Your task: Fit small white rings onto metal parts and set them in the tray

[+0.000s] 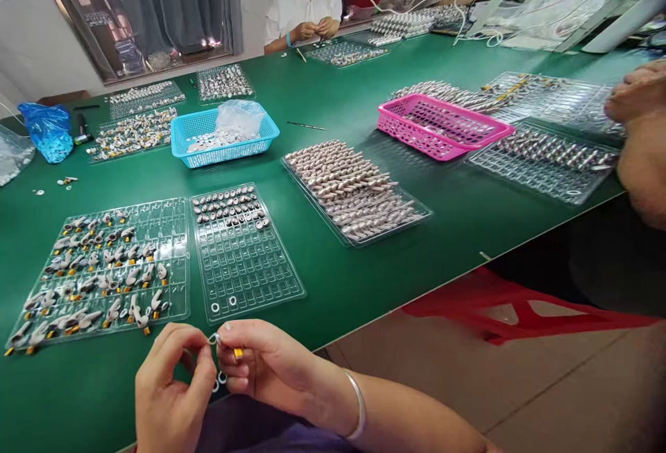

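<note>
Close to the table's near edge, my left hand (pixel 174 383) pinches a small white ring (pixel 212 340) between thumb and forefinger. Directly beside it, my right hand (pixel 265 363) is closed on a small white earbud part, mostly hidden by the fingers, with a yellow tab (pixel 238 354) sticking out. The ring and the part meet between the fingertips. More white rings (pixel 216 385) show below my hands. Just beyond lies a clear tray (pixel 171 293) with rows of similar grey-white parts with yellow tabs. To its right, another clear tray (pixel 250 266) holds small dark-and-silver pieces and two white rings.
A blue basket (pixel 180 155) holds white pieces and a plastic bag. Right of it are a tray of stacked stem-shaped parts (pixel 343 175) and a pink basket (pixel 442 151). One co-worker (pixel 306 9) sits across the green table (pixel 322 286); another person's arm (pixel 645 141) reaches in at right.
</note>
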Motion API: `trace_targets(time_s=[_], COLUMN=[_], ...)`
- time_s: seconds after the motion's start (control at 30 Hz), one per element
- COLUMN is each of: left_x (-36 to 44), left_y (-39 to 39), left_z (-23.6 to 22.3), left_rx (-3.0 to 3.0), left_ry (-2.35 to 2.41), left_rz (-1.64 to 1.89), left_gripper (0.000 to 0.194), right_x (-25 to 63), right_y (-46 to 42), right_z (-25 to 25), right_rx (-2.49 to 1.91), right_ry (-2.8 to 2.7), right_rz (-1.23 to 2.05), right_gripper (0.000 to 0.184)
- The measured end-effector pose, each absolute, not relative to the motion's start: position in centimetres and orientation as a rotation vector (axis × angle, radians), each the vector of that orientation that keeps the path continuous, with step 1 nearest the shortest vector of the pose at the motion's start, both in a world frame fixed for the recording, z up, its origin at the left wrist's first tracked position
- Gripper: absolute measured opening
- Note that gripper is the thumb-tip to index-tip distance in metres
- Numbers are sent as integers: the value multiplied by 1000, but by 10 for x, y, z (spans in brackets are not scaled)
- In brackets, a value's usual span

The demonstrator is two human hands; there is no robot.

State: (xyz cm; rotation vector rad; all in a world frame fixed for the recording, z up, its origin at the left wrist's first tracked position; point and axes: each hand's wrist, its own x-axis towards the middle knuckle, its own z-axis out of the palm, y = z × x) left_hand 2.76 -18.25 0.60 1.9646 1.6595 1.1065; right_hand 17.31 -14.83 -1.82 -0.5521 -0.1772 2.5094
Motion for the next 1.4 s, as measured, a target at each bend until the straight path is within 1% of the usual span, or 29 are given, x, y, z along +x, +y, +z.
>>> trace_targets(time_s=[0.1, 0.17, 0.2, 0.23, 0.3, 0.37, 0.47, 0.57, 0.63, 0.77, 1.03, 1.23, 1.3, 1.4], left_x=[13, -3, -11, -19, -27, -24, 0, 28, 42, 53, 50, 55, 54, 50], left_y=[-179, -172, -166, -159, -137, -109, -59, -15, 5, 24, 24, 26, 17, -15], left_z=[6, 6, 7, 9, 16, 23, 26, 17, 8, -4, -5, -6, -2, 8], left_rx=[2057, 2178, 2248, 2295, 2394, 2469, 2528, 2538, 2518, 2464, 2396, 2326, 2277, 2173], left_ry=[1764, 1860, 1881, 1891, 1853, 1798, 1669, 1667, 1696, 1764, 1823, 1779, 1742, 1626], left_rz=[984, 793, 680, 570, 455, 374, 322, 321, 288, 191, 191, 358, 453, 583], left_gripper=[12, 10, 10, 16, 23, 22, 19, 16, 17, 28, 30, 30, 24, 9], right_x=[178, 183, 187, 191, 199, 206, 214, 220, 224, 232, 229, 226, 227, 231], right_y=[-147, -144, -142, -139, -134, -128, -121, -118, -117, -116, -114, -113, -114, -116], right_z=[-18, -20, -20, -21, -23, -25, -29, -34, -36, -36, -36, -36, -33, -27], right_rx=[-497, -499, -520, -551, -615, -677, -764, -849, -898, -926, -887, -898, -912, -927], right_ry=[-209, -261, -295, -335, -429, -541, -722, -861, -921, -986, -1049, -1117, -1161, -1335], right_rz=[2484, 2412, 2360, 2299, 2166, 2035, 1817, 1630, 1569, 1560, 1574, 1549, 1491, 1284], right_gripper=[29, 28, 28, 28, 30, 32, 32, 29, 28, 29, 27, 23, 20, 11])
